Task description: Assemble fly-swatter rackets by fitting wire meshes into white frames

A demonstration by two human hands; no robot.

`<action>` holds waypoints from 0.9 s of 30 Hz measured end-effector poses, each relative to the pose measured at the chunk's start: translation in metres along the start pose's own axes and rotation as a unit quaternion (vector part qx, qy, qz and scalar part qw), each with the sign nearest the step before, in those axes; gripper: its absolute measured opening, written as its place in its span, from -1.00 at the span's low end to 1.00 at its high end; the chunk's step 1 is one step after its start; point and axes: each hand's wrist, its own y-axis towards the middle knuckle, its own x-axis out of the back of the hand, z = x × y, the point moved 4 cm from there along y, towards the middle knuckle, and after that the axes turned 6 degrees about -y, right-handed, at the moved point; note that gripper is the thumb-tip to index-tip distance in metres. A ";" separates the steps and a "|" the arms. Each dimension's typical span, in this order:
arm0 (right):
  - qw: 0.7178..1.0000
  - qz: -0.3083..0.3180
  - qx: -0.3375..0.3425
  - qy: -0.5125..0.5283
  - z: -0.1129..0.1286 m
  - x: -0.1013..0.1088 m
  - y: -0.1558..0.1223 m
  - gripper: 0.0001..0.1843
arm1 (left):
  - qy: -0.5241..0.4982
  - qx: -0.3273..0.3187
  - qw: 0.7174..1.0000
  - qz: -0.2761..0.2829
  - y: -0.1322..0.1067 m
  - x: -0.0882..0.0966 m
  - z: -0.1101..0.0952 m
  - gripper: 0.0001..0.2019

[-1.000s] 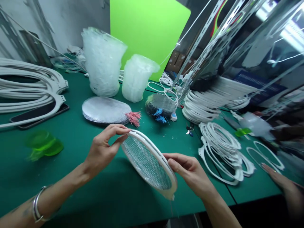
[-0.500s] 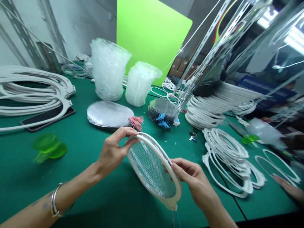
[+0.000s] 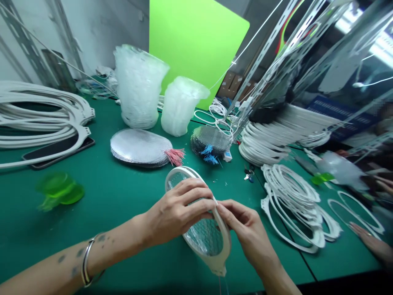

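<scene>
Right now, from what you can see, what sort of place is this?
Probably an assembly workshop: a green workbench, stacks of white racket-shaped plastic frames, and a pile of wire mesh panels.

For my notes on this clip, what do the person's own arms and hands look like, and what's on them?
Both arms are bare, with no sleeves, and the left hand and right hand wear no gloves. The left wrist has a thin silver bangle, and the left forearm shows small dark tattoo-like marks.
</scene>
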 end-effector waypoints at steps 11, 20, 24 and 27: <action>0.996 -0.030 0.034 -0.078 0.006 -0.003 -0.003 -0.71 | -0.001 0.008 0.999 0.033 0.010 0.002 0.006 -0.82; 0.975 -0.064 0.069 -0.201 0.010 -0.006 -0.005 -0.75 | -0.044 0.001 0.998 0.040 0.002 0.003 0.012 -0.83; 0.964 -0.087 0.082 -0.237 0.012 -0.007 -0.006 -0.75 | -0.053 -0.009 0.998 0.027 0.001 0.006 0.009 -0.84; 0.962 -0.098 0.088 -0.241 0.012 -0.008 -0.008 -0.67 | -0.037 0.003 0.999 0.036 0.004 0.004 0.006 -0.79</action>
